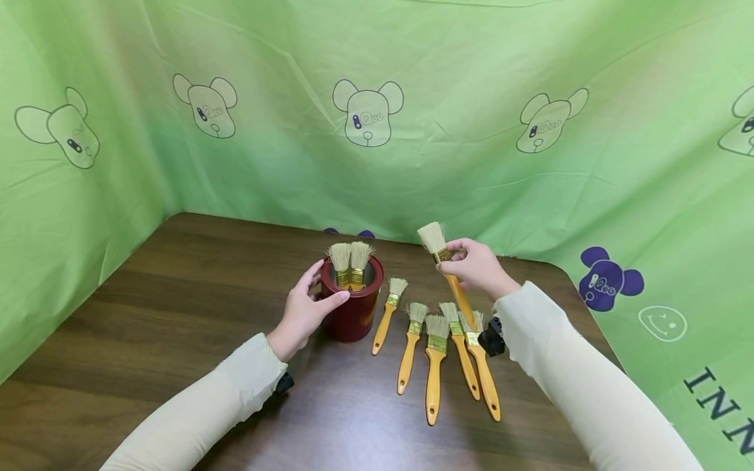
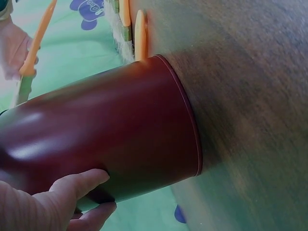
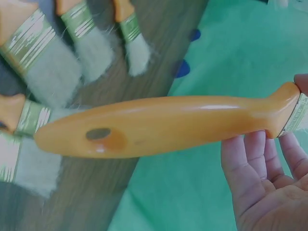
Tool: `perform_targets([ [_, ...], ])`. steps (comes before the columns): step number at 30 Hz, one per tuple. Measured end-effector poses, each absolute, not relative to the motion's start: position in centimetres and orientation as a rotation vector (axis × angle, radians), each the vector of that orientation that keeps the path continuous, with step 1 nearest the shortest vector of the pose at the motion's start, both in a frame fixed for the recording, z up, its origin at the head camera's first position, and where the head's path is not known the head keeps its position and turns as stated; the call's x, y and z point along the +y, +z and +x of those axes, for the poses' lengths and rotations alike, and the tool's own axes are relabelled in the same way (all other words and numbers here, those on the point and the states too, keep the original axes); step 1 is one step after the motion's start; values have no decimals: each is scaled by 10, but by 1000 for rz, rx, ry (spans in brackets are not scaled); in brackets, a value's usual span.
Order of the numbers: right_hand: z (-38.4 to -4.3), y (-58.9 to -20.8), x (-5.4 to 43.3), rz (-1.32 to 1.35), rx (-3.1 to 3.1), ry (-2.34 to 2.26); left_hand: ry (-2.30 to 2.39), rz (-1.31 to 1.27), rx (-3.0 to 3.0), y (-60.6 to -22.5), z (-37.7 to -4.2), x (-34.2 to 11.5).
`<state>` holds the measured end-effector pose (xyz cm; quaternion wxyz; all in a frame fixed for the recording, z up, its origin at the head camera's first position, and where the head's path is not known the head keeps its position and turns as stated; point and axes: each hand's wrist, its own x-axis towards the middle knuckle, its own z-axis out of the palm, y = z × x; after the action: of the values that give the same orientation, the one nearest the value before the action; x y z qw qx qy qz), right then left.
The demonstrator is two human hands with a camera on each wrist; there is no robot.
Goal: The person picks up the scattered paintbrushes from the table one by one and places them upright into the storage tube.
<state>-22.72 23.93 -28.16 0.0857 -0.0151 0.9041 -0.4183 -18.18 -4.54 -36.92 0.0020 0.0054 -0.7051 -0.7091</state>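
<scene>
My right hand (image 1: 477,267) pinches a paintbrush (image 1: 457,293) around its brass ferrule, above the table. The brush's pale bristles point up and away, and its orange handle slants down toward the wrist; the handle (image 3: 178,120) fills the middle of the right wrist view. At the near left side of a dark red can (image 1: 351,315), my left hand (image 1: 302,313) holds the wall, thumb by the front rim and fingers along the left side. Two paintbrushes (image 1: 350,261) stand bristles up inside the can, their handles mostly hidden.
Right of the can, one paintbrush (image 1: 387,318) lies on the brown wooden table (image 1: 194,314). Several more orange-handled paintbrushes (image 1: 436,366) lie beyond it, below my right hand, two of them touching or overlapping. A green printed cloth (image 1: 283,176) hangs behind and beside the table.
</scene>
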Motion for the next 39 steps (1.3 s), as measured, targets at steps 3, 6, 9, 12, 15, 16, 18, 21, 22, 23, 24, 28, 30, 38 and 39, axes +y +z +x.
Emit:
perform_targets([
  [3, -228, -281, 231, -56, 2671, -1306, -2217, 24, -2218, -370, -182, -45],
  [6, -227, -282, 226, -68, 2665, -1370, -2220, 21, -2212, -370, -182, -46],
  [9, -226, -283, 220, -105, 2670, -1422, -2223, 9, -2209, -370, -182, -46],
  [12, -227, -284, 213, -164, 2672, -1461, -2219, 0, -2211, -370, -181, -46],
  [15, -229, -285, 205, -218, 2676, -1483, -2213, -6, -2214, -369, -181, -46],
  [16, -229, -285, 202, -232, 2675, -1491, -2214, -5, -2212, -369, -181, -46],
  [18, -231, -284, 196, -256, 2670, -1509, -2214, 1, -2209, -369, -181, -46],
  [21, -233, -281, 186, -276, 2656, -1540, -2206, 1, -2206, -369, -181, -46],
  [22, -233, -280, 183, -277, 2650, -1551, -2205, 1, -2207, -369, -181, -46],
  [23, -234, -279, 179, -279, 2646, -1562, -2203, -3, -2209, -370, -181, -46],
  [24, -234, -278, 176, -280, 2641, -1571, -2202, -9, -2211, -370, -181, -46],
  [28, -235, -270, 162, -309, 2637, -1579, -2206, -10, -2216, -370, -182, -45],
  [30, -234, -263, 154, -333, 2638, -1578, -2206, -4, -2217, -370, -183, -45],
  [38, -231, -242, 132, -426, 2633, -1677, -2199, -10, -2213, -369, -181, -46],
  [39, -231, -241, 131, -437, 2636, -1710, -2201, -9, -2210, -369, -181, -46],
])
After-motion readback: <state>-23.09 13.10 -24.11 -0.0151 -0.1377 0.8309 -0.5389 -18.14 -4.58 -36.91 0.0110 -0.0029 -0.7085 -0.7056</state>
